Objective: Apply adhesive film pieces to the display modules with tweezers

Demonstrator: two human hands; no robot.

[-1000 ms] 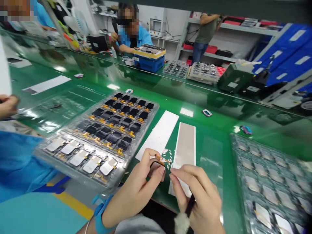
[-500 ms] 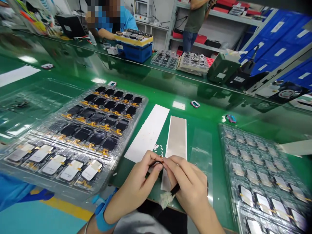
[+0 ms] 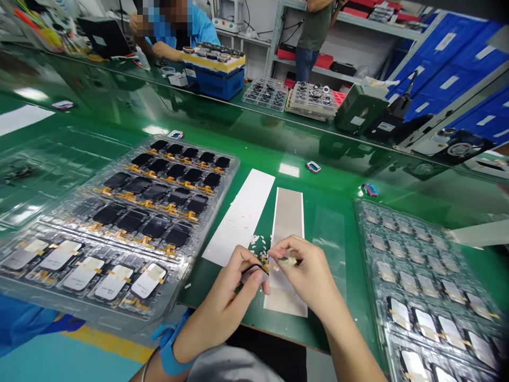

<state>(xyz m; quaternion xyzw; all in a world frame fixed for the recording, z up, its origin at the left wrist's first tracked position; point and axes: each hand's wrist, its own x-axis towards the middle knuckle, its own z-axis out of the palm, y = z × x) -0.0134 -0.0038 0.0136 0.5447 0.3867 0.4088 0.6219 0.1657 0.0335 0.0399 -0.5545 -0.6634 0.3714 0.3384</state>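
Note:
My left hand [image 3: 240,292] is closed around a small screen module [image 3: 254,270] with a dark rim, held tilted. Its orange flex cable [image 3: 264,262] sticks out toward my right hand. Beside it, my right hand [image 3: 308,270] is pinched on a slim dark tool [image 3: 289,260] with a pale wrapped end, partly hidden by the fingers. The fingertips are close to the cable; I cannot tell whether they touch it. Under the hands lies a beige strip sheet [image 3: 289,212] with a white edge. Small white bits [image 3: 254,241] are scattered by a white paper strip [image 3: 238,217].
A clear tray [image 3: 234,170] of screen modules lies at left, another tray [image 3: 360,212] at right. A transparent sheet [image 3: 328,244] lies right of the beige strip. Beyond are small watch-like frames [image 3: 313,166], a blue box [image 3: 214,82] and a seated person in blue [image 3: 202,29].
My right hand has moved slightly up and right, away from the left fingertips, and its tool has turned. The module and orange cable now show more. The view has shifted slightly.

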